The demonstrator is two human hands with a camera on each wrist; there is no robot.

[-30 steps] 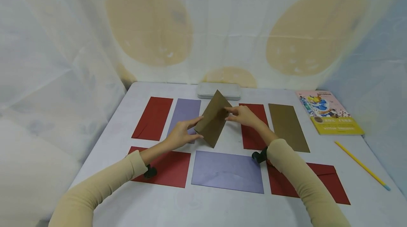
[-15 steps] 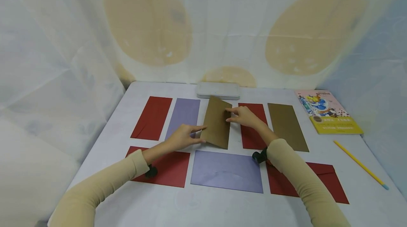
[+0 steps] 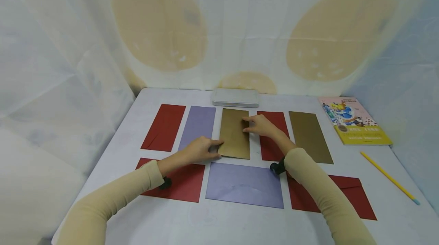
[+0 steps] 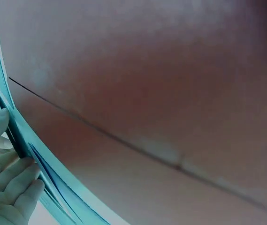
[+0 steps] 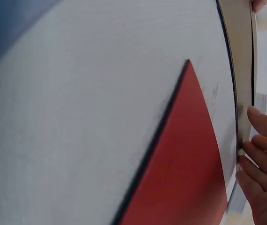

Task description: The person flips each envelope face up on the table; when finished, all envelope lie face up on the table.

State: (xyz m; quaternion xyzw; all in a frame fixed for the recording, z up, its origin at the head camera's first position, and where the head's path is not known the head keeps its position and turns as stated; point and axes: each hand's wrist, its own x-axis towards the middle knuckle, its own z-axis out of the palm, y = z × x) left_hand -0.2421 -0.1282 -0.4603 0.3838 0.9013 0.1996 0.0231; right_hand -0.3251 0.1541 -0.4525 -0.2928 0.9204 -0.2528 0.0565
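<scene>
Both hands' (image 3: 200,149) (image 3: 259,125) fingers pinch the brown envelope (image 3: 234,133) flat on the table (image 3: 137,115).

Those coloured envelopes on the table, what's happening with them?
A person is handling a gold envelope lying in the back row, between a purple envelope and a red envelope. The left hand holds its near left corner and the right hand its right edge.
</scene>
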